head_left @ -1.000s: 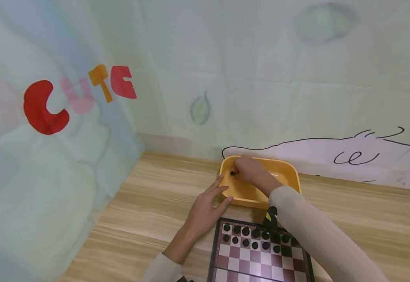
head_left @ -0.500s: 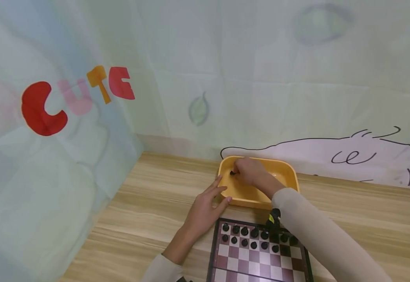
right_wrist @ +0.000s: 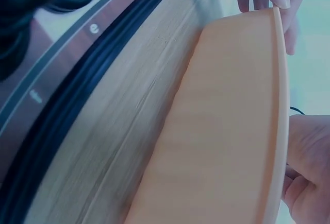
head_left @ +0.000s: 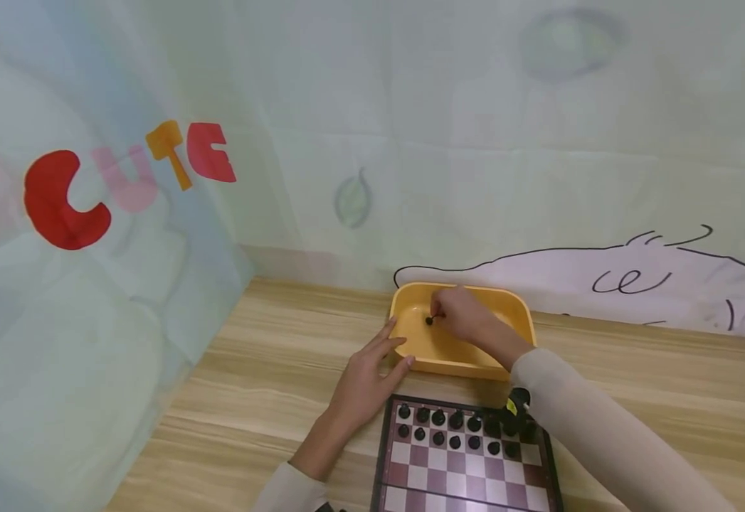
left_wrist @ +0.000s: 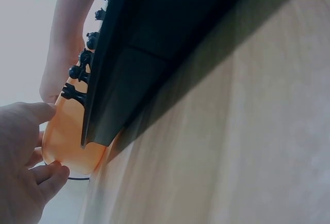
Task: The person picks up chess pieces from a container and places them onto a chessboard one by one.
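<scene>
In the head view, my right hand (head_left: 460,311) reaches into the yellow tray (head_left: 462,368) and pinches a small black chess piece (head_left: 429,321) near the tray's left end. Its exact kind is too small to tell. My left hand (head_left: 366,384) rests against the tray's left front corner, fingers spread along the rim. The left wrist view also has the left hand (left_wrist: 26,157) touching the orange-looking tray (left_wrist: 69,152). From the right wrist, the tray wall hides most of the right hand (right_wrist: 309,157) and what it pinches.
A chessboard (head_left: 428,462) lies in front of the tray, with black pieces (head_left: 438,417) standing in two rows at its far side. My right forearm (head_left: 603,427) passes over the board's far right corner. A printed cloth (head_left: 474,178) hangs behind the wooden table (head_left: 270,341).
My right hand has shifted slightly right within the tray, and the chess piece now shows more clearly below its fingertips. My left hand stays at the tray's corner. The head view has turned slightly.
</scene>
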Motion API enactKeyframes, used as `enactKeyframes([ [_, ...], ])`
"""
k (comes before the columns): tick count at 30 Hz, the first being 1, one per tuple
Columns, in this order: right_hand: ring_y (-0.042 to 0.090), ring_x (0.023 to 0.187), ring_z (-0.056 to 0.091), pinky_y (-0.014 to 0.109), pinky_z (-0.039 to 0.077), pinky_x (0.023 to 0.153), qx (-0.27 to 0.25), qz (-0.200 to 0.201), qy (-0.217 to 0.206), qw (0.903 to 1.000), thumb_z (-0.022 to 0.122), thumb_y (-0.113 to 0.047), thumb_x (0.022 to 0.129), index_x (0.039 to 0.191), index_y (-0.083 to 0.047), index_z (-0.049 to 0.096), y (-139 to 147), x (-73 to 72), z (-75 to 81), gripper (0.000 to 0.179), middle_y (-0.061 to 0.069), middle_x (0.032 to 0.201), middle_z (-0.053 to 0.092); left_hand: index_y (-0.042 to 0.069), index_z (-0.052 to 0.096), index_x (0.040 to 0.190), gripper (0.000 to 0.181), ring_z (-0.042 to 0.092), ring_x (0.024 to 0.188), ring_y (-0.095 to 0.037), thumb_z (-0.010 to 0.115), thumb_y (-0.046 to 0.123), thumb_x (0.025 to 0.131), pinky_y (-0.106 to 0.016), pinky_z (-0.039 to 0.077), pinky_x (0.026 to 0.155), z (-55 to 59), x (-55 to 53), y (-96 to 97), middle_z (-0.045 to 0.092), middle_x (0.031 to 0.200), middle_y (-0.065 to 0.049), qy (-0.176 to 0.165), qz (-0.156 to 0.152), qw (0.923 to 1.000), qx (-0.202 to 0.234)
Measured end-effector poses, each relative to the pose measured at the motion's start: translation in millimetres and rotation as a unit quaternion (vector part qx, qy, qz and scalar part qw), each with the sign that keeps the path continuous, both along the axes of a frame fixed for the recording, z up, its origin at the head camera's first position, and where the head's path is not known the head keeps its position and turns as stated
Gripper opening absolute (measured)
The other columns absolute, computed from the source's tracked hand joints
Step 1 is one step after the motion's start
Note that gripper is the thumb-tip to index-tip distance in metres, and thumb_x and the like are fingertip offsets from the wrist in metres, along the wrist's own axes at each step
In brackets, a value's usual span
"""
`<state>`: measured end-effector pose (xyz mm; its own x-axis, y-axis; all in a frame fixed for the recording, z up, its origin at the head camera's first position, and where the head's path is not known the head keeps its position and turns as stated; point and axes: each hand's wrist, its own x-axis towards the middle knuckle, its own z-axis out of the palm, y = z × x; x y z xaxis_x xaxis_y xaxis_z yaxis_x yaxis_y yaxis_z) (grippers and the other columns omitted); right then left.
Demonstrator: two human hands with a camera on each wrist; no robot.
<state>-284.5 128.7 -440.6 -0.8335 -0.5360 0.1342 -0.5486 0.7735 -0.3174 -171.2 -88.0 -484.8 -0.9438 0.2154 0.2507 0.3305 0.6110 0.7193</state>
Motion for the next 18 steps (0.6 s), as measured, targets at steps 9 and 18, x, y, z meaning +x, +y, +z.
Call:
enactKeyframes([
  [9,0.021,0.085,0.073,0.038,0.067,0.079,-0.028,-0.003,-0.017,0.9995,0.074,0.001,0.094,0.099,-0.001,0.077,8,13.4,12.3,0.006,0.011,0.097,0.079,0.013,0.068,0.141,0.048,0.043,0.154,-0.024,0.069,0.043,0.104,-0.046,0.043,0.124,-0.2,-0.3,0.9,0.036,0.172,0.003,0.002,0.002,1.0000,0.001],
  [18,0.019,0.085,0.076,0.038,0.068,0.080,-0.062,0.005,0.019,0.9979,0.077,-0.001,0.094,0.098,-0.003,0.080,14,37.5,28.0,0.006,0.007,0.094,0.080,0.014,0.068,0.141,0.048,0.042,0.155,-0.023,0.068,0.044,0.104,-0.045,0.043,0.124,0.5,0.0,0.6,0.035,0.172,0.004,-0.001,0.005,1.0000,-0.001],
])
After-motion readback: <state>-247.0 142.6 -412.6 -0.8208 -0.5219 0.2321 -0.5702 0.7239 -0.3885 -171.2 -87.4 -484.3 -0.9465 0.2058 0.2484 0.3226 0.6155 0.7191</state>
